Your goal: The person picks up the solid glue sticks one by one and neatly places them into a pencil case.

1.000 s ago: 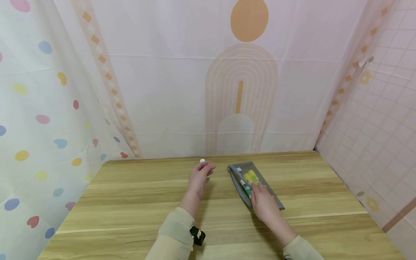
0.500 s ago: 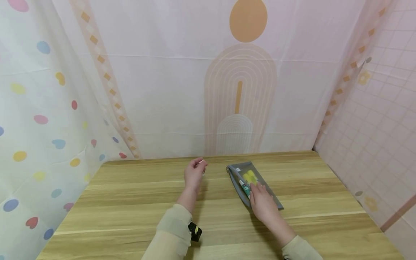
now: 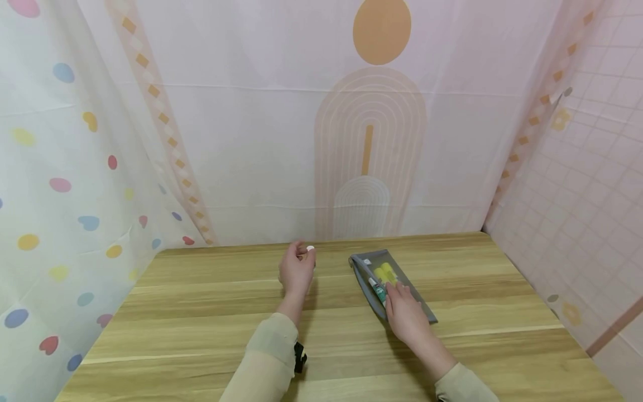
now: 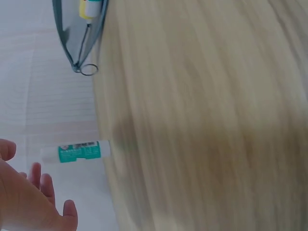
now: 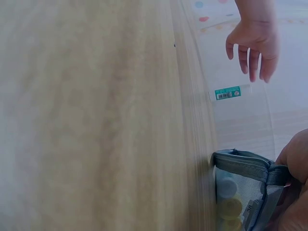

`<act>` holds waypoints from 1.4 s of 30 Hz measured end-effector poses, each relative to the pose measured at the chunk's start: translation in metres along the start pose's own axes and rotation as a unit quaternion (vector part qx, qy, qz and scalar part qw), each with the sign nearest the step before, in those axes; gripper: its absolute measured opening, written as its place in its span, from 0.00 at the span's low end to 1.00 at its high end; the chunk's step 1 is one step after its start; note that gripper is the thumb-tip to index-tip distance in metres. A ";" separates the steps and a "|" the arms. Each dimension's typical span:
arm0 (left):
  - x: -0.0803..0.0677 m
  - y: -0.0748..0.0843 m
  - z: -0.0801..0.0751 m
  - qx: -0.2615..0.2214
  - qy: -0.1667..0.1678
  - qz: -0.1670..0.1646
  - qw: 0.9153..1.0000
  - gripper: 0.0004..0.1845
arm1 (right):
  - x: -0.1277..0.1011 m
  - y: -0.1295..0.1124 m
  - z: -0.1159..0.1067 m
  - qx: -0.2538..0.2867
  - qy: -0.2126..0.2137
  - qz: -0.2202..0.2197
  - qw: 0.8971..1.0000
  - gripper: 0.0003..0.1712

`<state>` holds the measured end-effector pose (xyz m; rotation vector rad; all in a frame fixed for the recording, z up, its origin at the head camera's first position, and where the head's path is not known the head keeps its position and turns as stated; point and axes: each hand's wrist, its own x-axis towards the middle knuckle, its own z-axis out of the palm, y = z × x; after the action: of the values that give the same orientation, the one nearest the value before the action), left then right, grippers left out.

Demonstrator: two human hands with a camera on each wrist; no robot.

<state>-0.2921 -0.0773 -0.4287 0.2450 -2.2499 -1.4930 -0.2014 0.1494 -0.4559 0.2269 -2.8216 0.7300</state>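
Note:
My left hand (image 3: 296,271) hovers beside a glue stick (image 4: 79,151) with a teal label, which stands upright on the table near the back edge. In the left wrist view the fingers (image 4: 47,185) are loosely spread and apart from it. Only its white top shows past the hand in the head view. My right hand (image 3: 408,312) holds the edge of a grey mesh zip pouch (image 5: 240,166) lying at the right. Through the mesh show yellow cylinders (image 3: 385,272) and a teal-labelled tube (image 3: 378,290). The right fingers cover the pouch's near part.
The wooden table (image 3: 201,312) runs back to a patterned curtain (image 3: 251,167). More curtains hang at the left and right sides. A black device (image 3: 300,357) is strapped at the left wrist.
My left hand has moved left and turned, drawing away from the glue stick, which stays in place. The right hand and pouch have barely moved.

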 end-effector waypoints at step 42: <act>0.012 -0.032 0.012 0.092 -0.046 0.055 0.993 0.18 | -0.004 -0.002 -0.002 -0.004 0.002 0.002 1.000 0.21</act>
<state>-0.3111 -0.0846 -0.4585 0.1070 -2.4357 -1.2657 -0.1966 0.1497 -0.4542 0.2170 -2.8213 0.7207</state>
